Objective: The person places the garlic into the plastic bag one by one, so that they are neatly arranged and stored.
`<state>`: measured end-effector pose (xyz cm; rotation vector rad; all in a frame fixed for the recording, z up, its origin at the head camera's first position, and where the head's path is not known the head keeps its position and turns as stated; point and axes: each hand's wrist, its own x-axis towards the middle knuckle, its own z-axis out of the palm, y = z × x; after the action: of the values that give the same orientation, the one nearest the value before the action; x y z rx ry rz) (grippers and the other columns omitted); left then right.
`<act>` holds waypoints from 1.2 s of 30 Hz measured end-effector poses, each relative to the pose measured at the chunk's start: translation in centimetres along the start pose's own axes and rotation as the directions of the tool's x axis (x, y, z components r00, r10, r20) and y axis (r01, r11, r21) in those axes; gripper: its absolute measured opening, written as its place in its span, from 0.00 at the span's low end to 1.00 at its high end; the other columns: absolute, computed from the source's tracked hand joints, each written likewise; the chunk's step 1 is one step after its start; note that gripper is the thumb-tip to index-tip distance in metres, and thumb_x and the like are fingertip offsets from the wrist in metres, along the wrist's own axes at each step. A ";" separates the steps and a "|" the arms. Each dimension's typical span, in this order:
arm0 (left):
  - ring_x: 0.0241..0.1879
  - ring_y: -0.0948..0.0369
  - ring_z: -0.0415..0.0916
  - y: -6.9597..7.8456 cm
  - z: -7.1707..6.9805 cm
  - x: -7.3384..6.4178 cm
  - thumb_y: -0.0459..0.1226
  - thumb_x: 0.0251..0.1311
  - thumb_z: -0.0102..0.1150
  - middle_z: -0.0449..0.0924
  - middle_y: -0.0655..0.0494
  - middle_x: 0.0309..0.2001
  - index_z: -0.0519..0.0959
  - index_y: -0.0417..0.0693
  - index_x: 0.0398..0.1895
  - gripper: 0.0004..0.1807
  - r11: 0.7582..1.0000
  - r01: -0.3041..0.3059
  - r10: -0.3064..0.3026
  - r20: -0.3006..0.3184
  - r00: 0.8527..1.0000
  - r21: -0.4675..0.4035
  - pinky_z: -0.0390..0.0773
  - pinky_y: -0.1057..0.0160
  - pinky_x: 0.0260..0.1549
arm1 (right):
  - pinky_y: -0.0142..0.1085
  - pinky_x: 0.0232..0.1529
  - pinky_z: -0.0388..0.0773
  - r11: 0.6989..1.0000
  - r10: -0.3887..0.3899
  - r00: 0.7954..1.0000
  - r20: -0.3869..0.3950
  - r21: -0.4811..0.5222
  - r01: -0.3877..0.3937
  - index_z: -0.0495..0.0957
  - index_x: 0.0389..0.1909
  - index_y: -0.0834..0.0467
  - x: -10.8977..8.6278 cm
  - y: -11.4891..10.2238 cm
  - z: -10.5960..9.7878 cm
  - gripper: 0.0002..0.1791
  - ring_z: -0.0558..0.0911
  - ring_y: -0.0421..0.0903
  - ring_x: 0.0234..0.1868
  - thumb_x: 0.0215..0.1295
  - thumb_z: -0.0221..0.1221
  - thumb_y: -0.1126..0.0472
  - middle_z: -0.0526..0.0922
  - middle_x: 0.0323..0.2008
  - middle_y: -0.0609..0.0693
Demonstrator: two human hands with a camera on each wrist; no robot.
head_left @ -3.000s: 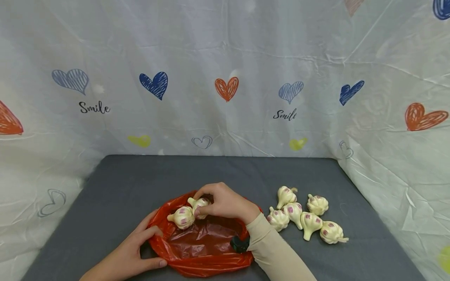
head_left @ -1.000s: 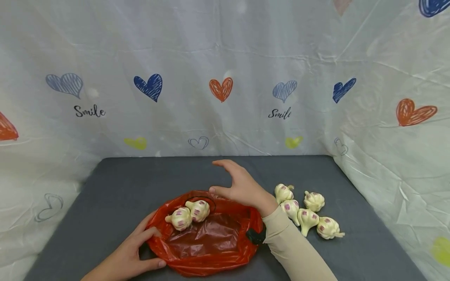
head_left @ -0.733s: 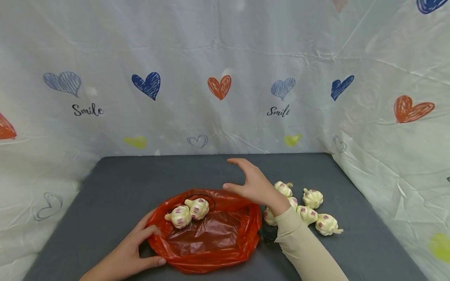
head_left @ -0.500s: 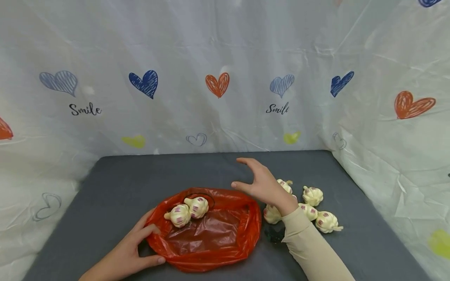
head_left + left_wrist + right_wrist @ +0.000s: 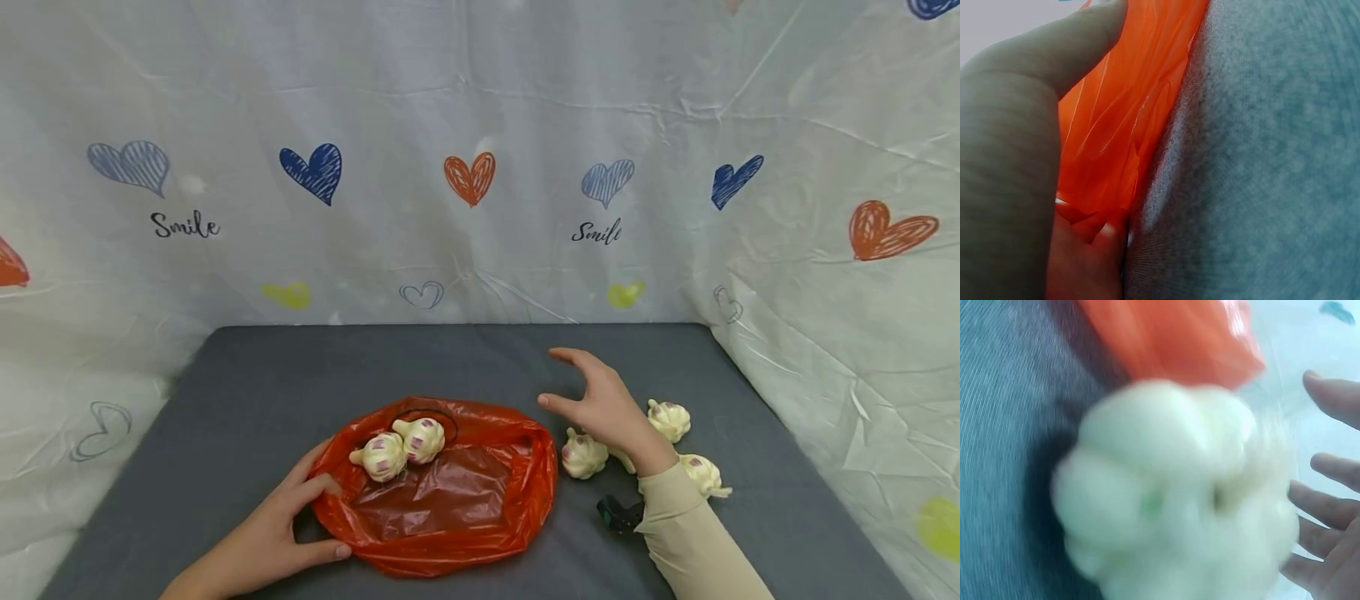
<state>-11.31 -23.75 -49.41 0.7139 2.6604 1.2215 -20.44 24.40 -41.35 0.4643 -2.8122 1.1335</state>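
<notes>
The red bag [image 5: 537, 479] looks like glossy, crinkled plastic; the garlic bulbs [image 5: 382, 457] look smooth, the desk [image 5: 337, 367] matt and clothlike, the backdrop [image 5: 390, 92] creased and faintly shiny.

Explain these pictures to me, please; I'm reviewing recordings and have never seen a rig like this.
There is no machine here: a person is working bare-handed. The widest picture comes from a camera worn on the head, looking forward and down. The other two come from wrist cameras, each showing that side's work up close.

On the dark table lies an open red bag with two garlic bulbs inside. Loose bulbs lie to its right, some partly hidden by the right arm. Behind hangs a pale sheet printed with hearts.

The left hand has its grip on the bag's edge. The right hand holds nothing; its grip is open. The large blurred shape in the right wrist view is a bulb near the camera.
</notes>
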 end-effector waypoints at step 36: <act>0.76 0.27 0.57 -0.9 0.2 0.3 0.46 0.59 0.84 0.50 0.34 0.84 0.81 0.74 0.50 0.22 0.997 -0.074 0.073 -0.009 0.997 -0.030 0.79 0.62 0.58 | 0.60 0.62 0.79 0.986 0.167 0.984 0.070 -0.007 -0.167 0.74 0.76 0.59 -1.3 6.6 -3.2 0.39 0.81 0.61 0.65 0.74 0.70 0.41 0.80 0.70 0.61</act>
<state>-11.85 -24.01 -50.14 0.8106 2.6377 1.2829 -21.38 31.42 -43.59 0.2774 -2.9602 1.1660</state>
